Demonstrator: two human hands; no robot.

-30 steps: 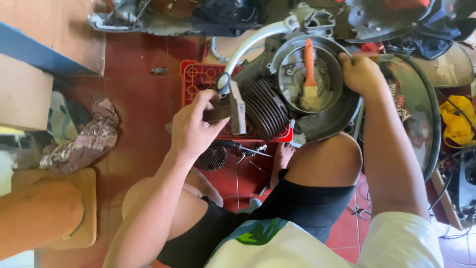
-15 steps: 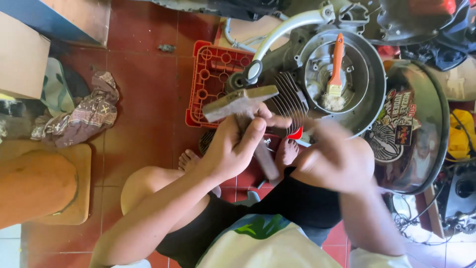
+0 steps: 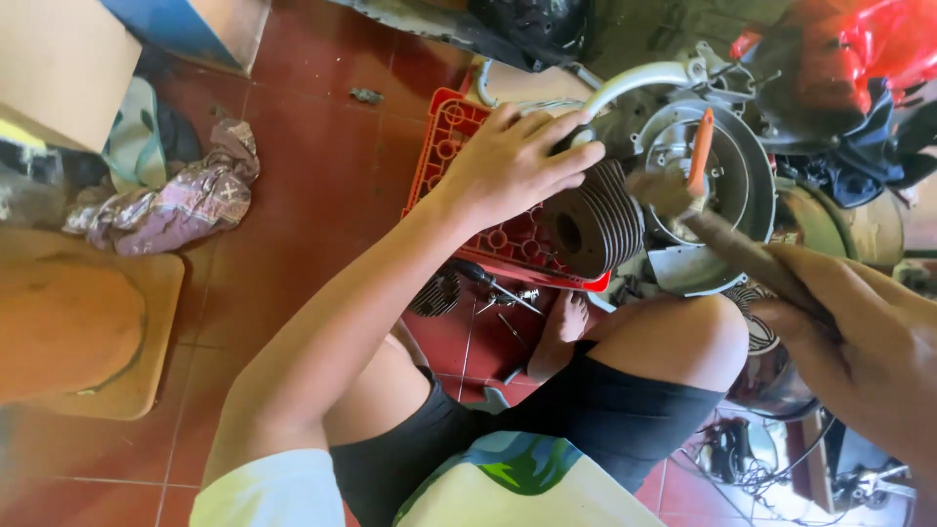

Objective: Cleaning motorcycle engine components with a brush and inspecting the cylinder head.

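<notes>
While your left hand (image 3: 512,166) presses flat on the finned cylinder (image 3: 590,229), your right hand (image 3: 859,332) clenches the hammer (image 3: 727,244); a glancing blow could chip fins or fingers.

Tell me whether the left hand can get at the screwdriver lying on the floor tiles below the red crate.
Probably yes. The left hand rests on the finned cylinder just above the red crate, and the screwdriver lies in the open on the floor near the bare foot; nothing covers it, though the hand must let go first.

Head-worn view, steeply downward, close.
</notes>
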